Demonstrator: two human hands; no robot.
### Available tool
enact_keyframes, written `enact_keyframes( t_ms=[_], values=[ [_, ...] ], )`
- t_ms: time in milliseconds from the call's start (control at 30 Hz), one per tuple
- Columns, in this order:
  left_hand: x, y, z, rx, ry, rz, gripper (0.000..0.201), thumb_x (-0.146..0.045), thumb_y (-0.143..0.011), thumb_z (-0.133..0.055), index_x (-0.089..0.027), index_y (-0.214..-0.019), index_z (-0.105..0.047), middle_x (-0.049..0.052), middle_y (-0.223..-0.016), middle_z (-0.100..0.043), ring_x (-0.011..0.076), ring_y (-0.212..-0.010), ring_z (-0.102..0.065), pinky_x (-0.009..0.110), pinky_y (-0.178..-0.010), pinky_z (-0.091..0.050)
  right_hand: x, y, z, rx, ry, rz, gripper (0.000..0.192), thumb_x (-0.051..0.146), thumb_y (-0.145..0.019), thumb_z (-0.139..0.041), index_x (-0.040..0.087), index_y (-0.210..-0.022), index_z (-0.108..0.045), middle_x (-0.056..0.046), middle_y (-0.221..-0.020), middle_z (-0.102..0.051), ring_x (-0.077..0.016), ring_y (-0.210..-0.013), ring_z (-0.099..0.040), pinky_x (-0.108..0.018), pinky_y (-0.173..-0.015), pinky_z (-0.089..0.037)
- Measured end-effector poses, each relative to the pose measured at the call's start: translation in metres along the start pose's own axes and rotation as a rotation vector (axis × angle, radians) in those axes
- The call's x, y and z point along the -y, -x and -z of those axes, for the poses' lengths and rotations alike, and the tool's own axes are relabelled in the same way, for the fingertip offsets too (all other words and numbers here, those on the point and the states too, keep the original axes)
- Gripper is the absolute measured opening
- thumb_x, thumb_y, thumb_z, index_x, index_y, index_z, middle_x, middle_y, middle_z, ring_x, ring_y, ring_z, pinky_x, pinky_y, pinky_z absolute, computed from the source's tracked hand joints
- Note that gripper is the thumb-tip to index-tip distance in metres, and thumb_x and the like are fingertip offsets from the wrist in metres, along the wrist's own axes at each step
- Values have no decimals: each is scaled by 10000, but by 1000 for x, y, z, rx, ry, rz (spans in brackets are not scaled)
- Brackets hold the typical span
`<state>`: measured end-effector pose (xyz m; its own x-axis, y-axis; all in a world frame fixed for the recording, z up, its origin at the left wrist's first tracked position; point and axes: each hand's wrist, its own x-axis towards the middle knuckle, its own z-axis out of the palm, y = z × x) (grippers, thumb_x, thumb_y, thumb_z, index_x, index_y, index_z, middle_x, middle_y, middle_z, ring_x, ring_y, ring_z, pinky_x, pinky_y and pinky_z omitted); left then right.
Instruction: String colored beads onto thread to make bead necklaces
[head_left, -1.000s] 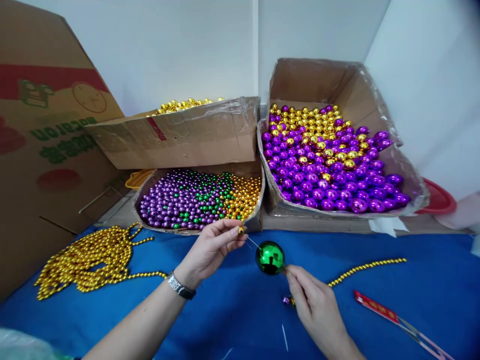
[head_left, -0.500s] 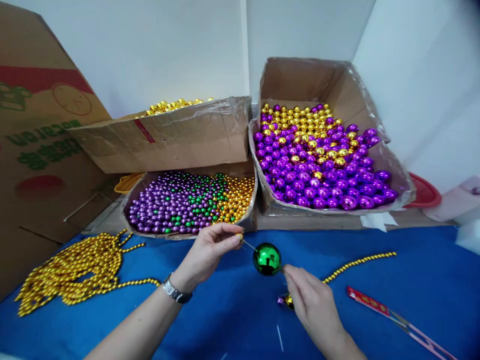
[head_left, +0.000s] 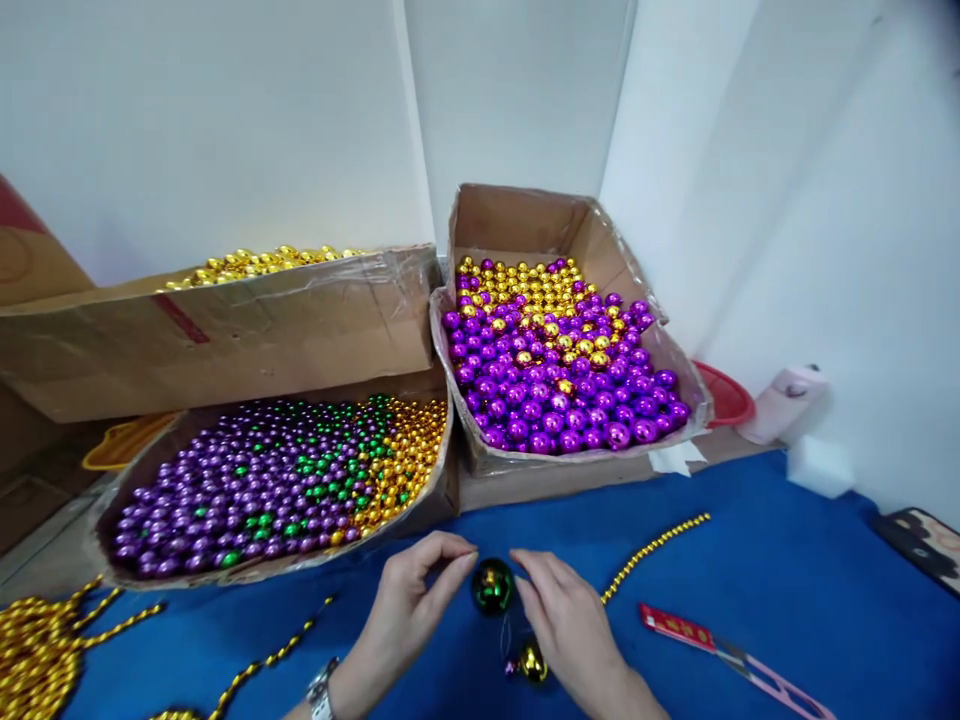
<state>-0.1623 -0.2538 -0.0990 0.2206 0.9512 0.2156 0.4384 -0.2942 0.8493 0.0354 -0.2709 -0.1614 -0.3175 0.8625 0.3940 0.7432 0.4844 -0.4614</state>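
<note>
A shiny green ball sits between my two hands, just below the level of their fingertips. My left hand, with a metal watch at the wrist, pinches thumb and forefinger together at the ball's upper left; what lies in the pinch is too small to see. On the other side, my right hand has its fingers closed near the ball's upper right, their hold also hidden. Under the ball a thin clear string loops down toward a gold ball and a small purple bead.
Behind lie a carton of mixed small beads and a carton of purple and gold balls. Gold bead strands lie left; a short gold strand and red-handled scissors lie right on the blue cloth.
The view has swung left-to-right and tilted up. My hands have come closer together, on either side of the green ball. The small gold bead at my left fingertips no longer shows.
</note>
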Motion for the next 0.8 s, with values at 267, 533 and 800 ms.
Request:
enact_keyframes(
  t_ms=[267, 533, 800],
  values=[
    [-59, -34, 18, 57, -5, -143, 161, -271, -852, -543, -168, -798, -654, 35, -787, -674, 158, -722, -618, 229, -660, -478, 11, -23, 1, -77, -370, 14, 265, 238, -951, -346, 192, -890, -600, -34, -748, -633, -138, -676, -613, -211, -631, -478],
    [-67, -177, 24, 14, -837, -380, 252, -242, -812, -540, -132, -1028, -611, 173, -975, -617, 319, -979, -522, 469, -890, -370, 10, -17, 3, -24, -598, -184, 280, 302, -976, -296, 198, -940, -554, 9, -680, -604, -79, -519, -573, -141, -527, -456],
    [-40, -205, 17, 126, -904, -341, 269, -124, -768, -481, -126, -1015, -588, 167, -973, -559, 288, -861, -567, 439, -769, -427, 14, -13, 11, -94, -552, -235, 318, 365, -965, -294, 210, -951, -572, 35, -561, -511, -95, -477, -510, -154, -485, -418]
  ],
)
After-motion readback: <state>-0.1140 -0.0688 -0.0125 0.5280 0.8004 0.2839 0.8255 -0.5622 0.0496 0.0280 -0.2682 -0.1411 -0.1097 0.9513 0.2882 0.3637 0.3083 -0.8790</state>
